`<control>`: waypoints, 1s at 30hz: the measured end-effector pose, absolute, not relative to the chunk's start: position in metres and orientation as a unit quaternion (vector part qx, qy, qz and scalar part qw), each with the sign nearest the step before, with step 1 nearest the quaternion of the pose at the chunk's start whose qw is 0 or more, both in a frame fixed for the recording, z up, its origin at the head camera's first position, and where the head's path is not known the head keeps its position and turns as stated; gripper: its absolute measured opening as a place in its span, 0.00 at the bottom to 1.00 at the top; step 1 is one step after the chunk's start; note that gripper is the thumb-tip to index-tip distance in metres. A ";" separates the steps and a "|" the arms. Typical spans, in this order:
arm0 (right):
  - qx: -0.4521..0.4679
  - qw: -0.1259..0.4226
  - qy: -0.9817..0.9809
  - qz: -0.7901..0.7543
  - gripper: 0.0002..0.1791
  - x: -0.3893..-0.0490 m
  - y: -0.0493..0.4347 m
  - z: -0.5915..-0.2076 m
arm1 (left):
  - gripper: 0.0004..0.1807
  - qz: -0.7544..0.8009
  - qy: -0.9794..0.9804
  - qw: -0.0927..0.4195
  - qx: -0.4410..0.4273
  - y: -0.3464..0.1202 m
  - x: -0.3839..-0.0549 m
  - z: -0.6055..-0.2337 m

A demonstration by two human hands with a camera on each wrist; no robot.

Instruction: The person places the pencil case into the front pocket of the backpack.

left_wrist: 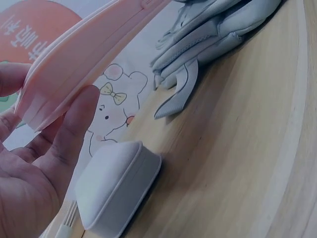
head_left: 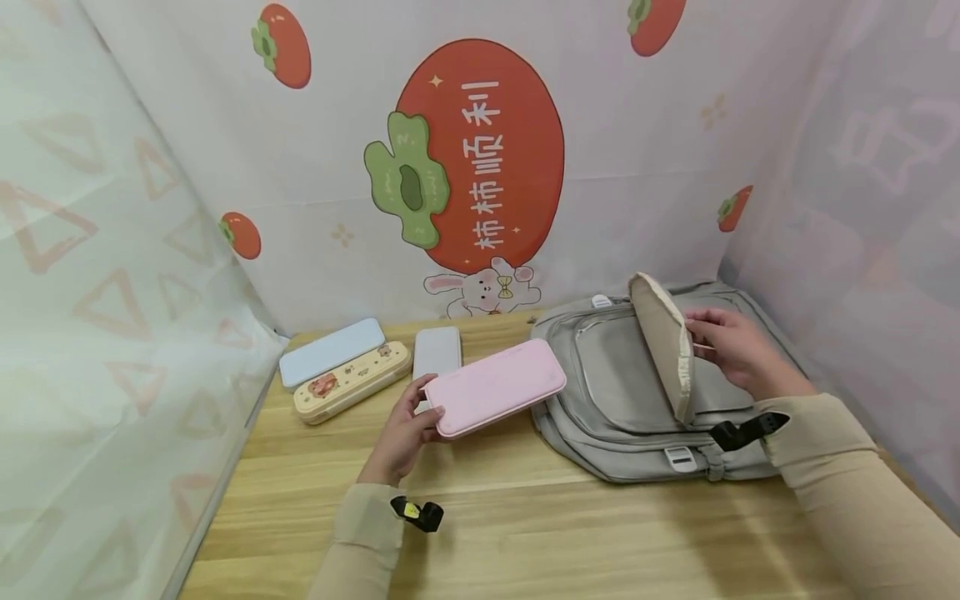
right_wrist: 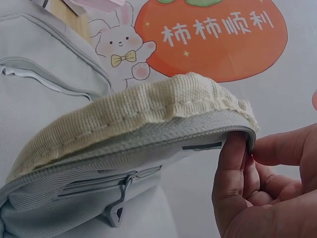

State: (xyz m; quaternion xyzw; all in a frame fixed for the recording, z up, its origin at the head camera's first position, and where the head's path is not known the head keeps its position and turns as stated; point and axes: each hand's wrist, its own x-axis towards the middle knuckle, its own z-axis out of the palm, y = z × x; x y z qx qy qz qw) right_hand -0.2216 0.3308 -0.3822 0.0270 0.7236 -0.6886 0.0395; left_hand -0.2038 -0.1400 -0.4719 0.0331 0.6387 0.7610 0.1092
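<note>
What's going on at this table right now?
A person's left hand holds a pink case off the wooden table, near a gray backpack lying there. The right hand pinches the edge of the backpack's flap, which stands raised with its beige inside showing. Over to the left, a light blue case, a yellow case and a pale gray case rest on the table.
</note>
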 end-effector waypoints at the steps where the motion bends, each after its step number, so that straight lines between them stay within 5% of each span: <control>1: 0.025 0.040 0.726 -0.686 0.11 -0.222 0.331 -0.382 | 0.32 0.760 0.640 0.109 0.034 -0.138 -0.205 -0.471; 30: 0.023 0.062 0.683 -0.727 0.14 -0.214 0.342 -0.376 | 0.32 0.741 0.643 0.175 0.079 -0.075 -0.227 -0.462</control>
